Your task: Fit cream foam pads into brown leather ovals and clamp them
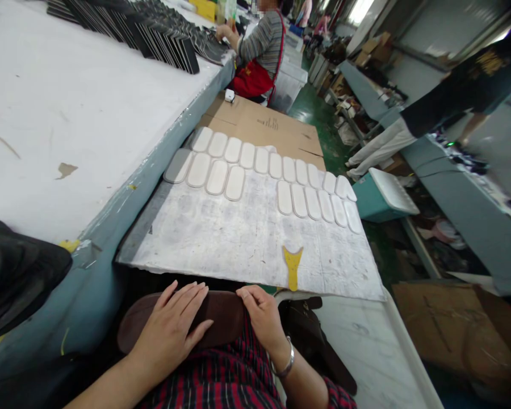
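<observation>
Across my lap lies a long, round-ended dark brown leather-like piece [223, 318]. My left hand [170, 324] rests flat on top of it, fingers stretched out and thumb apart. At its right end, my right hand [264, 318] pinches the rim between thumb and bent fingers. Just beyond, a pale board [255, 238] carries two rows of white oval pads [217, 177] with grey borders. A yellow fork-ended flat tool [293, 270] lies at the board's near edge, a little beyond my right hand.
A white-topped table [68, 113] runs along the left, with a row of black pieces [166, 48] and a dark stack [17, 278]. Right of my lap, dark brown parts [315, 341] lie in a white bin [366, 341]. A person [259, 45] sits ahead; another [451, 91] stands right.
</observation>
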`<state>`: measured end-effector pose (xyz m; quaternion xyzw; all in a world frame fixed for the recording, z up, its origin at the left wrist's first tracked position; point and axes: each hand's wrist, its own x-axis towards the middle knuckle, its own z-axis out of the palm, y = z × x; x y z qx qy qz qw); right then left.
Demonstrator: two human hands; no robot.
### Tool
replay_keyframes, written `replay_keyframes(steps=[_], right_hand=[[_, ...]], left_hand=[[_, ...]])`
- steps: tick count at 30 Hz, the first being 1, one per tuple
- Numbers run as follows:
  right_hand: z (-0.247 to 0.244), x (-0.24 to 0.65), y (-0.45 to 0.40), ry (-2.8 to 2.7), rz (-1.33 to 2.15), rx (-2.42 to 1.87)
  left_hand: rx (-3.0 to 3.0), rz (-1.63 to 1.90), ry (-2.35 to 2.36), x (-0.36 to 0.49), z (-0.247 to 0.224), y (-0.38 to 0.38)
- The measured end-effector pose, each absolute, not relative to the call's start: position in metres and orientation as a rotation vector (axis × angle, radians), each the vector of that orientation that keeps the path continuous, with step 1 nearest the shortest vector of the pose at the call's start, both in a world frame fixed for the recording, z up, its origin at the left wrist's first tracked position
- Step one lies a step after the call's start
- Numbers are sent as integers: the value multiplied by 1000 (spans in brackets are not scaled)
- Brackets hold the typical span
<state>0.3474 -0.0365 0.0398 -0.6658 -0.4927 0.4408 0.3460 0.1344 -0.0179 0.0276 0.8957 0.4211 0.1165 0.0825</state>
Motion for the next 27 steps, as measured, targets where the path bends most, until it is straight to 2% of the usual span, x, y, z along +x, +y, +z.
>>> replay_keyframes(steps=[4, 14, 23, 27], right_hand=[[37, 354, -36, -1221, 1204, -1743], [40, 364, -43, -1517, 1214, -1716], [54, 347, -60, -1772, 871, -1854], [62, 324, -62, -1836, 750, -1705]], left_hand=[[2668, 323, 1191, 144, 29, -16], [2659, 218, 1086, 149, 31, -13], [2700, 231, 1105, 154, 29, -19], [2749, 183, 1073, 151, 28, -19]])
